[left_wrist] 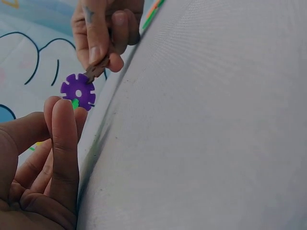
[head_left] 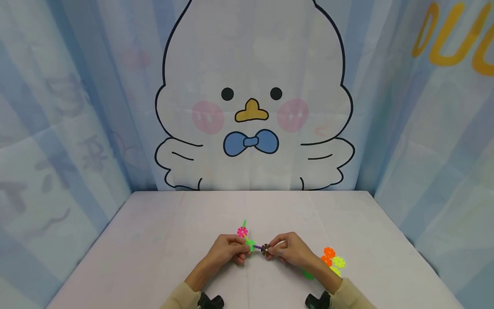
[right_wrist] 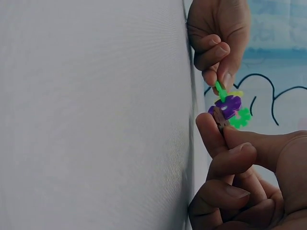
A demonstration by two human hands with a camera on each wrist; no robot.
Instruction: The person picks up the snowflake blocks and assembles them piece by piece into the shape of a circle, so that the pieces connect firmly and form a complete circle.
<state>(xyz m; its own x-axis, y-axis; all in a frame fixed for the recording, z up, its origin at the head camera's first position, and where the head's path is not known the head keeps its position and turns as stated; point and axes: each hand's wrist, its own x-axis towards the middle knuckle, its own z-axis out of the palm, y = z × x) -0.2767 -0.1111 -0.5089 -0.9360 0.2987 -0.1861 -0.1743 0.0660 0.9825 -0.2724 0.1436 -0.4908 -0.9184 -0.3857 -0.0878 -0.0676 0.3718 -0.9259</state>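
Observation:
My left hand (head_left: 228, 249) pinches a green notched disc (head_left: 251, 245) between thumb and fingertips. Slotted into that disc is a purple disc (left_wrist: 78, 91), seen nearly edge-on in the head view. On its other side a brown disc (head_left: 265, 249) meets the purple one's edge, and my right hand (head_left: 290, 249) pinches it by the rim. A yellow disc, a pink disc (head_left: 242, 231) and another green disc (head_left: 244, 223) extend from the left end, forming one linked chain. In the right wrist view, the brown disc (right_wrist: 220, 117) overlaps the purple disc (right_wrist: 229, 106).
Loose orange discs (head_left: 329, 252) and yellow discs (head_left: 338, 262) lie on the white table (head_left: 154, 257) beyond my right forearm. A green disc (head_left: 308, 275) shows partly under that forearm. Behind the table hangs a curtain (head_left: 251, 171) with a printed cartoon bird.

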